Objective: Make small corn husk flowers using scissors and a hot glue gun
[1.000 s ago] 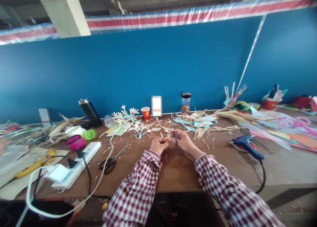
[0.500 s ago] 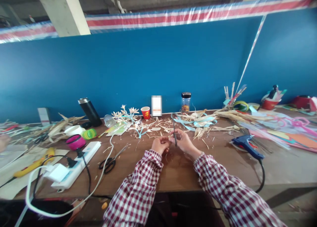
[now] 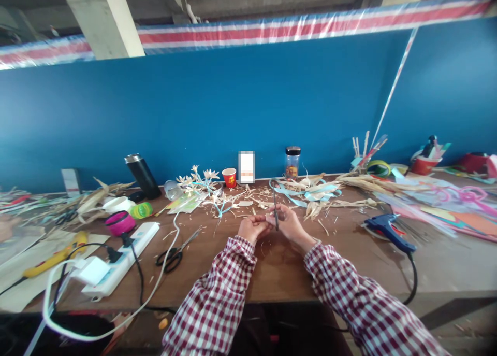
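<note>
Over the middle of the brown table, my left hand (image 3: 252, 228) and my right hand (image 3: 289, 224) are close together, fingertips nearly meeting. The right one is closed around a slim dark tool (image 3: 276, 216) that stands almost upright; its exact kind is unclear. My left fingers are pinched, and whatever lies between them is too small to make out. Just beyond the hands are pale shavings (image 3: 252, 195) and a stem with blue wrapping and pale petals (image 3: 222, 207). More pale flowers (image 3: 198, 179) lie farther back, left of a red paper cup (image 3: 229, 178).
Black-handled scissors (image 3: 173, 258) and a white power strip (image 3: 126, 260) with cables lie left. A blue glue gun (image 3: 388, 229) rests right. Behind are a black flask (image 3: 143, 175), a glass jar (image 3: 292, 163) and dried husks (image 3: 357, 180). Another person's blurred hand (image 3: 5, 226) shows far left.
My fingers have shifted slightly against each other, the left ones stretching a little toward the right hand. The dark tool stays in my right hand. The view has tilted very slightly.
</note>
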`<act>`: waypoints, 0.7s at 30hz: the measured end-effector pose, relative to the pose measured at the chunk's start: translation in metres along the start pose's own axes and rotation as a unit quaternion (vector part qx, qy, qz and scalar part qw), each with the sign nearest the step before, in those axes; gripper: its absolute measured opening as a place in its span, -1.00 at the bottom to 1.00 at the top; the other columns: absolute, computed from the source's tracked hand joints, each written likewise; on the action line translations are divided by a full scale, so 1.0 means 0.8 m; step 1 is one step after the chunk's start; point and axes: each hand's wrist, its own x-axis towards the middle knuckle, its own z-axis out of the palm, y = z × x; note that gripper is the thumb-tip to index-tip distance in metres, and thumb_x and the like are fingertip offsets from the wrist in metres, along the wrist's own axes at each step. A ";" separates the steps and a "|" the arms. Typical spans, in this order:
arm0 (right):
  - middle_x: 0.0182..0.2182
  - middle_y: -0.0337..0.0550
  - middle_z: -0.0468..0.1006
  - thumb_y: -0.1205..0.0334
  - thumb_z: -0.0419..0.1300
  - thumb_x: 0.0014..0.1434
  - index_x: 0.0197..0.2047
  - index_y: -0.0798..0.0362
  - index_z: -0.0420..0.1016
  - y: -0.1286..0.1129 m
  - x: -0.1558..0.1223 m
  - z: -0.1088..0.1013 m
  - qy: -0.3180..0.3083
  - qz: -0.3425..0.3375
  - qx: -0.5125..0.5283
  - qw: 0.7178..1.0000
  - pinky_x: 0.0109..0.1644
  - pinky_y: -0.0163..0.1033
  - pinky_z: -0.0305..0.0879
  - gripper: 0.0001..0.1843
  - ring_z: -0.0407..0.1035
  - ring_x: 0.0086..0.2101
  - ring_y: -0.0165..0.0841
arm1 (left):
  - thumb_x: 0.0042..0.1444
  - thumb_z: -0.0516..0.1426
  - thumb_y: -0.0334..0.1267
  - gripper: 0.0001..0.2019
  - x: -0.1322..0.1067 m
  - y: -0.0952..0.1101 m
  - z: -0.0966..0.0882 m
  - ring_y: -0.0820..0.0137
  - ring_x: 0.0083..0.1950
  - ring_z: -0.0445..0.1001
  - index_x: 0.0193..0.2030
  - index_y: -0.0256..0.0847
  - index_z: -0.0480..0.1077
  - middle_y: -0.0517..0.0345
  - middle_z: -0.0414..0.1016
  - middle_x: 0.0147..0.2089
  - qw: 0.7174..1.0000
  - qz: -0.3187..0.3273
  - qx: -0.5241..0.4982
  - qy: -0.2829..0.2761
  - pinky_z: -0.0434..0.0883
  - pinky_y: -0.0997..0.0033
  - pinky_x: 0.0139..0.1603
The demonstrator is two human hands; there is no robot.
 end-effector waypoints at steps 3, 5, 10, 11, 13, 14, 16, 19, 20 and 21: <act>-0.57 -0.32 0.40 0.10 0.34 -0.21 -0.24 0.07 0.34 0.001 0.000 -0.001 -0.008 0.001 -0.003 1.000 -0.49 -0.34 0.25 -0.55 0.30 -0.56 -0.47 | -0.17 0.26 -0.51 -0.83 0.001 -0.001 -0.001 0.37 -0.42 0.52 -0.43 -0.28 0.37 0.09 0.52 -0.51 1.000 -0.002 -0.002 0.001 0.46 0.38 -0.30; -0.57 -0.31 0.42 0.10 0.34 -0.21 -0.24 0.08 0.35 0.000 0.000 -0.001 -0.015 0.004 -0.003 1.000 -0.50 -0.34 0.24 -0.55 0.30 -0.57 -0.47 | -0.16 0.25 -0.52 -0.83 0.001 0.000 -0.001 0.38 -0.44 0.52 -0.42 -0.28 0.37 0.10 0.51 -0.53 1.000 -0.003 -0.003 0.003 0.46 0.38 -0.31; -0.56 -0.26 0.45 0.08 0.33 -0.20 -0.23 0.10 0.36 -0.005 -0.002 0.001 -0.013 0.006 -0.006 1.000 -0.48 -0.31 0.28 -0.53 0.33 -0.56 -0.44 | -0.14 0.23 -0.53 -0.82 0.003 0.000 -0.002 0.41 -0.48 0.51 -0.38 -0.29 0.37 0.10 0.52 -0.51 1.000 -0.002 -0.003 0.005 0.46 0.42 -0.35; -0.54 -0.25 0.46 0.07 0.33 -0.20 -0.23 0.10 0.36 -0.006 -0.002 0.001 -0.007 0.002 -0.009 1.000 -0.47 -0.30 0.29 -0.53 0.35 -0.54 -0.42 | -0.14 0.24 -0.53 -0.82 0.003 -0.001 -0.003 0.41 -0.47 0.51 -0.38 -0.29 0.37 0.09 0.53 -0.50 1.000 -0.001 -0.003 0.006 0.46 0.42 -0.35; -0.51 -0.22 0.48 0.05 0.34 -0.22 -0.23 0.09 0.36 -0.008 -0.002 0.001 0.009 -0.005 -0.015 1.000 -0.46 -0.29 0.31 -0.51 0.38 -0.49 -0.39 | -0.16 0.26 -0.52 -0.82 0.004 -0.002 -0.004 0.39 -0.46 0.52 -0.39 -0.29 0.37 0.07 0.53 -0.49 1.000 0.000 -0.001 0.006 0.47 0.41 -0.33; -0.49 -0.21 0.48 0.04 0.34 -0.24 -0.24 0.09 0.36 -0.009 -0.002 0.001 0.015 -0.008 -0.017 1.000 -0.44 -0.28 0.32 -0.51 0.39 -0.47 -0.37 | -0.18 0.27 -0.51 -0.82 0.004 -0.003 -0.005 0.38 -0.45 0.52 -0.41 -0.30 0.38 0.06 0.53 -0.49 1.000 0.001 0.001 0.006 0.47 0.40 -0.32; -0.49 -0.21 0.48 0.04 0.35 -0.26 -0.25 0.08 0.35 -0.010 -0.002 0.001 0.024 -0.011 -0.017 0.999 -0.43 -0.27 0.32 -0.50 0.40 -0.45 -0.36 | -0.21 0.29 -0.49 -0.82 0.005 -0.004 -0.005 0.37 -0.44 0.52 -0.43 -0.31 0.38 0.04 0.53 -0.49 1.000 0.001 0.004 0.005 0.47 0.38 -0.31; -0.52 -0.24 0.47 0.05 0.35 -0.26 -0.26 0.07 0.34 -0.009 -0.002 0.001 0.026 -0.009 -0.008 1.000 -0.44 -0.28 0.31 -0.51 0.39 -0.47 -0.36 | -0.20 0.29 -0.47 -0.84 0.006 -0.007 -0.006 0.37 -0.43 0.52 -0.45 -0.30 0.40 0.05 0.53 -0.49 1.000 0.004 0.008 0.005 0.48 0.39 -0.32; -0.53 -0.25 0.46 0.05 0.35 -0.26 -0.27 0.07 0.34 -0.009 -0.002 0.001 0.026 -0.009 -0.005 1.000 -0.45 -0.29 0.30 -0.52 0.39 -0.48 -0.37 | -0.19 0.29 -0.46 -0.86 0.007 -0.007 -0.006 0.37 -0.43 0.52 -0.45 -0.30 0.41 0.05 0.53 -0.49 1.000 0.005 0.009 0.004 0.48 0.40 -0.32; -0.54 -0.26 0.46 0.06 0.35 -0.26 -0.27 0.07 0.33 -0.008 -0.002 0.001 0.027 -0.008 -0.002 1.000 -0.45 -0.30 0.28 -0.52 0.38 -0.48 -0.38 | -0.18 0.28 -0.46 -0.87 0.006 -0.007 -0.005 0.37 -0.43 0.52 -0.46 -0.29 0.42 0.06 0.53 -0.49 1.000 0.005 0.009 0.004 0.48 0.40 -0.32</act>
